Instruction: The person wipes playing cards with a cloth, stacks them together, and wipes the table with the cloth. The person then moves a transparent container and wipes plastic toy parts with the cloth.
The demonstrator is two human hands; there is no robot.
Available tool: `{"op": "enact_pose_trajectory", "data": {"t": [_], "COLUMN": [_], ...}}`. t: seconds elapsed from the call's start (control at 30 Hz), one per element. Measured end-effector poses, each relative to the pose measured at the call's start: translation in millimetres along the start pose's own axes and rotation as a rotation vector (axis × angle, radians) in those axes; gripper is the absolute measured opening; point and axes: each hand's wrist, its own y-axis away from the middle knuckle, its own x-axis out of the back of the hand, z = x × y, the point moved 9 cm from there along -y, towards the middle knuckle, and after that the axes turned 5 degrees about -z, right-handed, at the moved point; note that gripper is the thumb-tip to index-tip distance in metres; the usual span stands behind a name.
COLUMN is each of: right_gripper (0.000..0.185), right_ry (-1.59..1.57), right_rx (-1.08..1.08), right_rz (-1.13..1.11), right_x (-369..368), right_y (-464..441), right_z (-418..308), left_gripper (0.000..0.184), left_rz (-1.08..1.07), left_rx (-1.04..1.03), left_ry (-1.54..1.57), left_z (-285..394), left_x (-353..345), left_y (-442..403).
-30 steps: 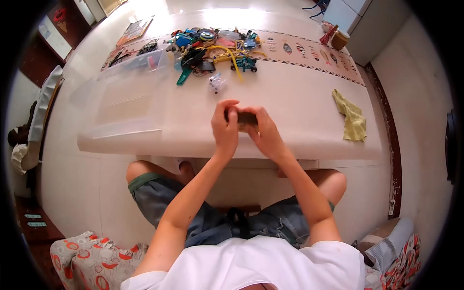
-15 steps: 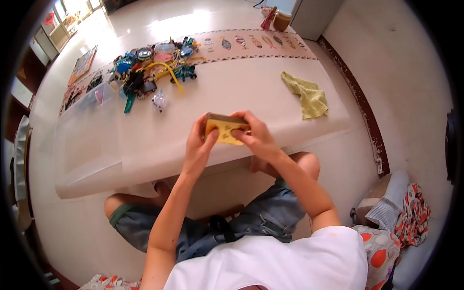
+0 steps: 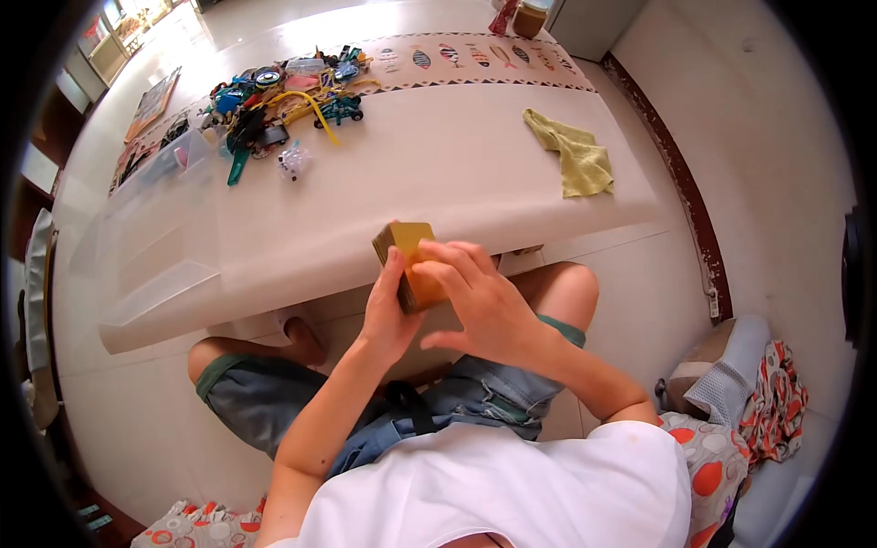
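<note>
A thick deck of gold-coloured cards (image 3: pixel 416 251) stands upright and slightly tilted just off the table's near edge. My left hand (image 3: pixel 391 310) is wrapped round its lower left part, with the thumb along the side. My right hand (image 3: pixel 480 297) is beside the deck, fingers apart, their tips at the face of the cards and the thumb away from it. Whether those fingertips press on the cards cannot be made out.
On the white table (image 3: pixel 438 164) lie a heap of small toys (image 3: pixel 274 96), a clear bag (image 3: pixel 294 162), a yellow-green cloth (image 3: pixel 575 155) and a clear plastic bin (image 3: pixel 164 237). A jar (image 3: pixel 530 18) stands at the far right on a fish-patterned runner (image 3: pixel 466 62).
The deck has turned from lying sideways in both hands to upright in my left hand. My right hand has loosened and spread its fingers. The view has swung to the right.
</note>
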Motion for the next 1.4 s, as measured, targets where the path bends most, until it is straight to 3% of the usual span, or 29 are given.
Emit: {"op": "enact_pose_trajectory", "data": {"t": [0.1, 0.23, 0.27, 0.37, 0.53, 0.67, 0.8, 0.93, 1.03, 1.1, 1.17, 1.2, 1.33, 1.4], "right_gripper": [0.077, 0.087, 0.089, 0.092, 0.099, 0.095, 0.096, 0.097, 0.097, 0.097, 0.1, 0.102, 0.1, 0.103], "right_ry": [-0.137, -0.268, -0.285, -0.273, -0.166, -0.232, -0.258, -0.057, 0.012, 0.011, 0.13, 0.184, 0.376, 0.378], "right_rx": [0.042, 0.068, 0.075, 0.083, 0.085, 0.083, 0.018, -0.074, -0.095, -0.093, -0.149, -0.184, -0.626, -0.829], "right_rz": [0.006, 0.007, 0.001, -0.009, -0.008, 0.036, 0.162, 0.101, 0.087, 0.054, 0.117, 0.146, 0.006, -0.102], "right_x": [4, 8, 11, 16, 22, 30, 37, 52, 58, 60, 78, 89, 136, 140], "right_y": [10, 21, 24, 33, 41, 51, 66, 69, 68, 62, 43, 31, -25, -44], "right_z": [1, -3, -4, -8, -13, -6, 19, 36, 50, 66, 106, 132, 348, 413], "left_gripper": [0.055, 0.064, 0.066, 0.069, 0.07, 0.065, 0.066, 0.058, 0.06, 0.077, 0.088, 0.101, 0.089, 0.081], "left_rz": [-0.24, -0.388, -0.394, -0.45, -0.377, -0.456, -0.389, -0.539, -0.565, -0.558, -0.573, -0.562, -0.429, -0.408], "left_rx": [0.027, 0.297, 0.26, 0.253, 0.25, 0.235, 0.306, 0.403, 0.423, 0.432, 0.31, 0.346, 0.343, 0.384], "left_ry": [-0.098, -0.264, -0.296, 0.01, -0.202, -0.225, -0.179, -0.202, -0.283, -0.226, -0.144, -0.134, -0.168, -0.123], "left_z": [-1, -28, -29, -26, -38, -48, -68, -84, -99, -101, -89, -90, -80, -78], "left_x": [-34, -28, -34, -53, -57, -71, -78, -92, -87, -89, -99, -93, -65, -51], "left_y": [18, 34, 38, 44, 45, 41, 21, 15, -1, -12, -27, -35, -41, -36]}}
